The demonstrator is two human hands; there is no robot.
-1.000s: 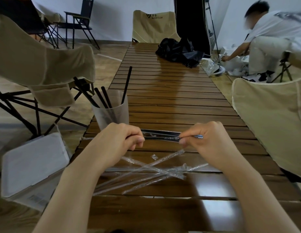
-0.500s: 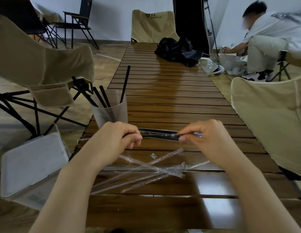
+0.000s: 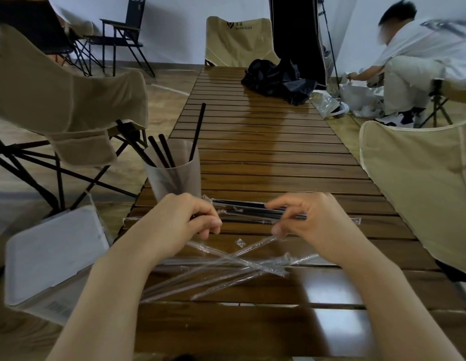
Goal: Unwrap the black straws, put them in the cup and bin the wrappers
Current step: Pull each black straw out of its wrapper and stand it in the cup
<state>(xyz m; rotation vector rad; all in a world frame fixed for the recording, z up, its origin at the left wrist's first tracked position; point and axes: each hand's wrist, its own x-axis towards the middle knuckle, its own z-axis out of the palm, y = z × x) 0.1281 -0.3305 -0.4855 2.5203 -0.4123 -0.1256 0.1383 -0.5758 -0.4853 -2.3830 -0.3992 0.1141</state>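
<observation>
Hands — my left hand and right hand — both pinch the wrapped straws, held near the cup.

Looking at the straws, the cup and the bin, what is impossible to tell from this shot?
Head view only:
- Left end of the wrapped straws: hidden inside the left hand.
- How many wrapped straws remain: they overlap between that hand and the right hand.
- Straw count in the cup: its frosted wall blurs their lower parts.
- Inside of the bin: its lid covers it.
- Empty wrappers: clear, crossing, uncountable.
</observation>
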